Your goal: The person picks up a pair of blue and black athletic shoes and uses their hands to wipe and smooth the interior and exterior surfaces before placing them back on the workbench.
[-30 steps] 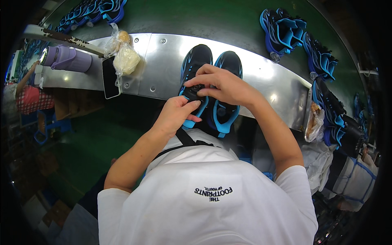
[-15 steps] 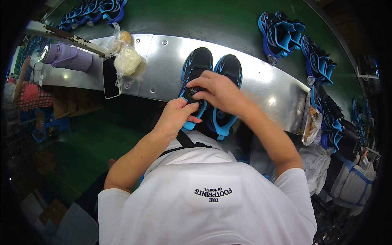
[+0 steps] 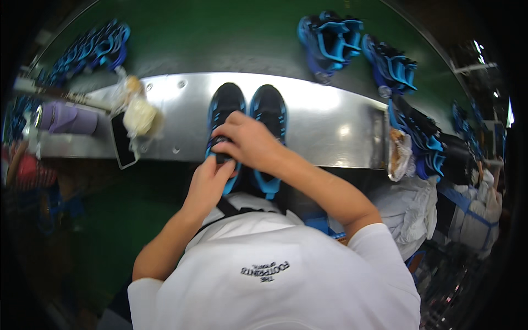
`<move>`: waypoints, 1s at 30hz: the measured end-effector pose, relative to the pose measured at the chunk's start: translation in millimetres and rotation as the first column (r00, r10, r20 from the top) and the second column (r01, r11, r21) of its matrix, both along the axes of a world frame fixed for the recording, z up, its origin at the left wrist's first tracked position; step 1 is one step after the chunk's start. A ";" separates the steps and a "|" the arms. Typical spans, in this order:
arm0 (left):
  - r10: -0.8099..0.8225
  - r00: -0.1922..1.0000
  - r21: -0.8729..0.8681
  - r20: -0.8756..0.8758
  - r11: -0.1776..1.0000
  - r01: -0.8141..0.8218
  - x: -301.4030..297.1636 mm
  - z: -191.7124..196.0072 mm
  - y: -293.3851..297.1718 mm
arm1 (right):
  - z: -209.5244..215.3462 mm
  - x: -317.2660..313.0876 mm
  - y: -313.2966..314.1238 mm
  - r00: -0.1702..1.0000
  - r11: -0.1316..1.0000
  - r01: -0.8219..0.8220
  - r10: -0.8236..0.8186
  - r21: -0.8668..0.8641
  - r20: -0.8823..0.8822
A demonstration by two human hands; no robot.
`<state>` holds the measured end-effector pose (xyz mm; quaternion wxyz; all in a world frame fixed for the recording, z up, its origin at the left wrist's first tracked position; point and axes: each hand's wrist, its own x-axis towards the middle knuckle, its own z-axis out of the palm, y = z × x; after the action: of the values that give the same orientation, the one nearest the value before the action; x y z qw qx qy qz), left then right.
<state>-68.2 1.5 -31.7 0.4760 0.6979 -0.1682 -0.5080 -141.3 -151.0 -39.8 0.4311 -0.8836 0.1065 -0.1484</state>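
Two black and blue sneakers rest side by side on the metal ledge, toes pointing away from me: the left sneaker (image 3: 228,99) and the right sneaker (image 3: 268,104). My right hand (image 3: 250,144) reaches across the left sneaker, fingers bent in a pinch at its dark laces. At the same sneaker's collar, my left hand (image 3: 206,181) is closed, thumb and fingers gripping the edge near the tongue. The hands nearly meet there and hide most of the lacing. Nothing touches the right sneaker's toe.
On the left of the metal ledge (image 3: 313,126) are a purple tumbler (image 3: 71,119), a phone (image 3: 122,140) and a bag of food (image 3: 138,116). More sneakers (image 3: 330,44) stand on the green surface beyond. A bagged snack (image 3: 400,154) sits at the ledge's right end.
The whole view has shifted, so the ledge and sneakers appear further left and lower. Both hands stay at the left sneaker's lacing, the right one still pinching there.
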 end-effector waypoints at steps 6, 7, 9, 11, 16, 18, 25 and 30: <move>-0.584 0.362 0.279 0.727 0.733 0.621 -22.4 37.7 -5.3 | 24.9 -5.2 -36.4 0.994 0.968 -0.074 0.091 0.238 -0.061; -0.619 0.340 0.328 0.708 0.715 0.617 -22.3 25.2 -14.3 | 29.4 -7.9 -49.1 0.999 0.981 -0.024 0.031 0.194 -0.031; -0.668 0.256 0.402 0.699 0.662 0.632 -19.1 13.0 -34.5 | 38.6 -18.3 -85.1 0.992 0.993 0.095 -0.088 0.067 -0.095; -0.680 0.149 0.449 0.718 0.616 0.648 -7.3 11.3 -57.9 | 35.9 -32.7 -126.8 0.959 0.973 0.227 -0.232 -0.051 -0.165; -0.325 -0.268 0.421 0.907 0.688 0.591 111.6 0.4 -145.9 | 15.3 -63.5 -225.0 0.824 0.675 0.366 -0.555 -0.640 -0.114; -0.333 -0.129 0.356 0.934 0.828 0.434 166.2 -11.9 -183.1 | 11.2 -67.2 -253.3 0.795 0.608 0.229 -0.567 -0.760 -0.214; -0.380 -0.072 0.386 0.922 0.913 0.134 226.3 -36.4 -210.3 | -14.3 -58.7 -301.0 0.607 0.743 0.027 -0.544 -0.669 -0.579; -0.031 0.521 -0.180 0.853 0.920 0.348 159.1 -19.7 -157.3 | 21.1 -16.7 -207.3 0.852 0.846 0.056 -0.318 -0.531 -0.416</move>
<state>90.9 -155.8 -51.4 0.3873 0.7419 -0.5324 -0.1268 -158.0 -358.3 -18.7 0.1290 -0.9572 0.2586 0.0148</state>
